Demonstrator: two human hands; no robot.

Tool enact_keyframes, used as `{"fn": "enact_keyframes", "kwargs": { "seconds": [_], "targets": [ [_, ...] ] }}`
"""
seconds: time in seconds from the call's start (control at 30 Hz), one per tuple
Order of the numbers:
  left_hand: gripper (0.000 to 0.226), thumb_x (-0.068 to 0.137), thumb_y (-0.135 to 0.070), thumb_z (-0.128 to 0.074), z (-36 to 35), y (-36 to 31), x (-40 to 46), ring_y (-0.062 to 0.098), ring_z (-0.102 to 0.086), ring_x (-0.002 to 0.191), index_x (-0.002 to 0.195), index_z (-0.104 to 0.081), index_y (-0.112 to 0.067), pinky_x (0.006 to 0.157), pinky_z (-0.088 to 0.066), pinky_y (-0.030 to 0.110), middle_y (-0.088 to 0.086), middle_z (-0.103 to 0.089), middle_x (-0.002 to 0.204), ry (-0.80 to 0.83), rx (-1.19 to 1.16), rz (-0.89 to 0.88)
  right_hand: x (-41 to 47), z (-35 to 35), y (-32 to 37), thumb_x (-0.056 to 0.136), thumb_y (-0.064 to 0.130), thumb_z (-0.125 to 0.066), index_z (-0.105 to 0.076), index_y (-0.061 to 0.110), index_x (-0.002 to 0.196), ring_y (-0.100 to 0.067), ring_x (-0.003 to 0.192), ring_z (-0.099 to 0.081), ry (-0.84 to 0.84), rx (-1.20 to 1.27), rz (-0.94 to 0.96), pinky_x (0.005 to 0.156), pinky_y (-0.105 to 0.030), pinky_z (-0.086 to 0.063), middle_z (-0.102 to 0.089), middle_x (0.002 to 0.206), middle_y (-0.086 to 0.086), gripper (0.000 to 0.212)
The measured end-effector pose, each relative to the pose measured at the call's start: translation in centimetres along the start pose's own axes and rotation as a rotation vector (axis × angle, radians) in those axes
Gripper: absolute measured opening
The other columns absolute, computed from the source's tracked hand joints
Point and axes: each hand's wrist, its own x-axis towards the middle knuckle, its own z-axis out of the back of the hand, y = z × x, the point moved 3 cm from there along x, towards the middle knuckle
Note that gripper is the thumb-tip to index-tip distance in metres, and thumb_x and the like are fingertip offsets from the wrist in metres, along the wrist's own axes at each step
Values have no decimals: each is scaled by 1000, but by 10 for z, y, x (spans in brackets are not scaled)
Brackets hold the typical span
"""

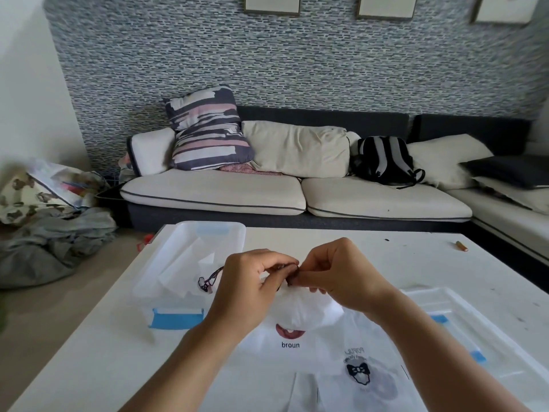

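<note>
Both hands meet above the middle of the white table. My left hand and my right hand each pinch a thin dark beaded string, a bracelet or necklace, at the point between their fingertips. The string's free end trails left and hangs over the open clear plastic box. Under the hands lies a bunched white plastic bag. Printed clear packets, one reading "broun" and one with a bow-tie logo, lie in front of me.
The box's clear lid with blue clips lies on the table at right. A small brown pencil stub sits near the far right edge. Behind the table stands a sofa with cushions and a backpack. Clothes are piled on the floor at left.
</note>
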Motion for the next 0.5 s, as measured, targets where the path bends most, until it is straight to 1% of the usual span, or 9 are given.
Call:
{"fn": "enact_keyframes", "kwargs": {
  "seconds": [0.07, 0.1, 0.17, 0.23, 0.3, 0.33, 0.37, 0.4, 0.5],
  "targets": [
    [13, 86, -7, -72, 1, 0, 3, 5, -68, 75, 87, -80, -17, 70, -49, 13, -13, -74, 79, -19, 44, -52, 1, 0, 2, 77, 14, -84, -69, 9, 65, -11, 55, -46, -41, -51, 37, 54, -24, -36, -63, 64, -16, 20],
    [13, 87, -7, -72, 1, -1, 4, 5, -68, 76, 87, -79, -18, 71, -50, 14, -13, -74, 80, -20, 57, -63, 2, 0, 3, 77, 15, -83, -67, 13, 64, -10, 56, -47, -64, -107, 66, 56, -23, -37, -66, 71, -14, 21],
    [14, 88, -7, -72, -1, -3, 3, 5, -69, 78, 88, -80, -18, 73, -51, 15, -13, -75, 81, -17, 41, -44, 3, 0, 5, 77, 16, -80, -61, 24, 59, -3, 58, -51, -116, -207, 130, 58, -15, -39, -71, 76, 1, 28],
    [16, 89, -6, -71, -3, -4, 3, 4, -70, 80, 89, -80, -19, 74, -51, 14, -15, -75, 82, -11, -41, 40, 2, -2, 7, 78, 13, -75, -51, 22, 57, -3, 52, -46, -170, -232, 171, 52, -15, -37, -69, 68, 4, 33],
    [16, 90, -6, -69, -3, -1, 3, 2, -69, 75, 88, -79, -19, 70, -49, 13, -15, -75, 79, 0, -130, 136, 4, -6, 5, 79, 10, -71, -47, 15, 62, -6, 48, -39, -189, -212, 174, 47, -16, -31, -59, 57, 4, 30],
    [16, 90, -6, -69, -4, 0, 3, 1, -68, 70, 87, -79, -18, 68, -48, 12, -14, -74, 76, 7, -168, 169, 5, -7, 4, 80, 7, -69, -52, 13, 68, -6, 49, -43, -161, -161, 157, 48, -18, -33, -61, 58, 5, 22],
    [16, 91, -5, -69, -4, 0, 3, 0, -66, 67, 87, -79, -17, 66, -47, 12, -13, -74, 74, 13, -201, 192, 6, -8, 3, 81, 5, -67, -60, 12, 76, -9, 53, -52, -114, -92, 129, 50, -21, -38, -68, 63, 4, 12],
    [16, 90, -5, -69, -4, 0, 3, 0, -64, 64, 87, -79, -17, 65, -46, 11, -12, -74, 72, 16, -228, 212, 8, -8, 1, 83, 3, -65, -66, 11, 82, -12, 58, -59, -71, -34, 102, 54, -24, -42, -73, 69, 1, 9],
    [16, 90, -5, -69, -3, 1, 2, 3, -64, 65, 86, -78, -17, 65, -47, 14, -7, -75, 74, 22, -285, 255, 8, -3, -4, 86, 7, -69, -77, 12, 83, -17, 67, -56, 24, 57, 24, 65, -33, -42, -74, 77, -10, 11]
  ]
}}
